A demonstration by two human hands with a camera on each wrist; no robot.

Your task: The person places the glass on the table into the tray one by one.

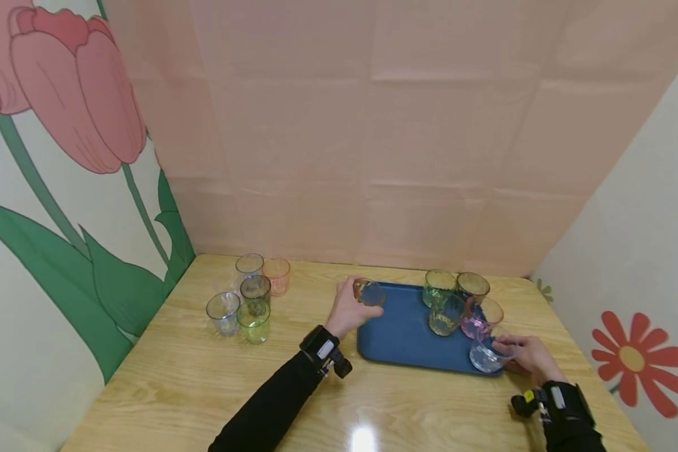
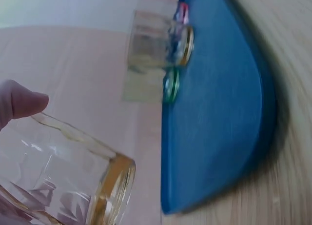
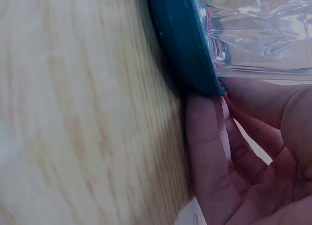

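My left hand (image 1: 350,307) grips a clear drinking glass with an amber tint (image 2: 73,171), thumb on one side, over the left end of a blue tray (image 1: 398,336). At the tray's near right corner, my right hand (image 1: 528,355) pinches the rim between thumb and fingers (image 3: 207,137). Right beside that thumb stands a clear glass (image 1: 486,356) on the tray. Behind it on the tray are a pink glass (image 1: 474,323), a yellowish glass (image 1: 445,317), a green glass (image 1: 436,290) and a brownish glass (image 1: 474,287).
Several more glasses cluster on the wooden table (image 1: 203,389) at the left, among them a green glass (image 1: 254,328), a dark grey glass (image 1: 255,295), an orange glass (image 1: 278,279) and a bluish glass (image 1: 224,317). A pink-covered wall (image 1: 344,157) rises behind the table.
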